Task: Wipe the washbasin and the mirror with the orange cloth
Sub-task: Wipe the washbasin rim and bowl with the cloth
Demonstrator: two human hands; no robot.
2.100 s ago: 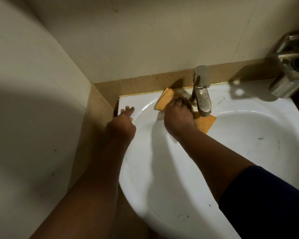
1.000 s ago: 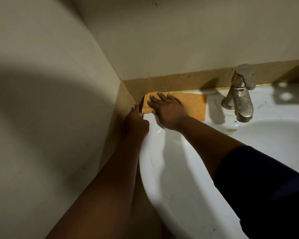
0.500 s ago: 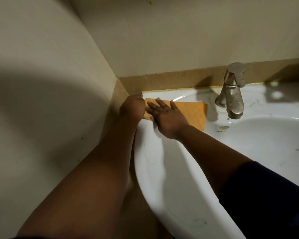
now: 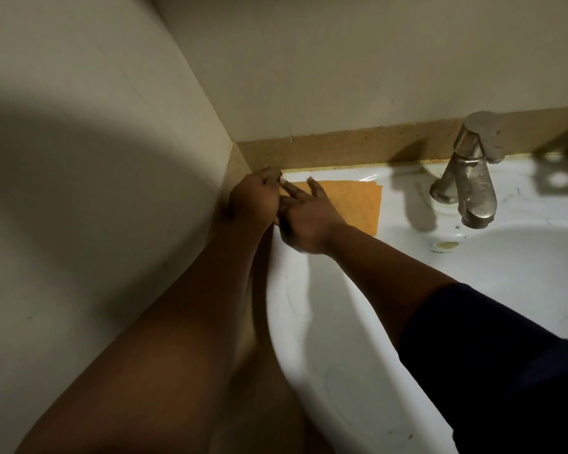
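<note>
The orange cloth [image 4: 358,201] lies flat on the back left rim of the white washbasin [image 4: 325,322]. My right hand [image 4: 309,221] presses on the cloth's left part with fingers spread. My left hand [image 4: 254,198] is curled on the basin's back left corner, touching the right hand and the cloth's left edge; whether it grips the cloth is hidden. No mirror is in view.
A metal tap [image 4: 473,172] stands on the back rim to the right of the cloth. A tan ledge [image 4: 341,147] runs behind the basin. Beige walls [image 4: 95,158] meet in a corner just left of my hands.
The cloth and my right hand have slid left along the back rim from the tap to the corner. My left hand has moved in against the right hand.
</note>
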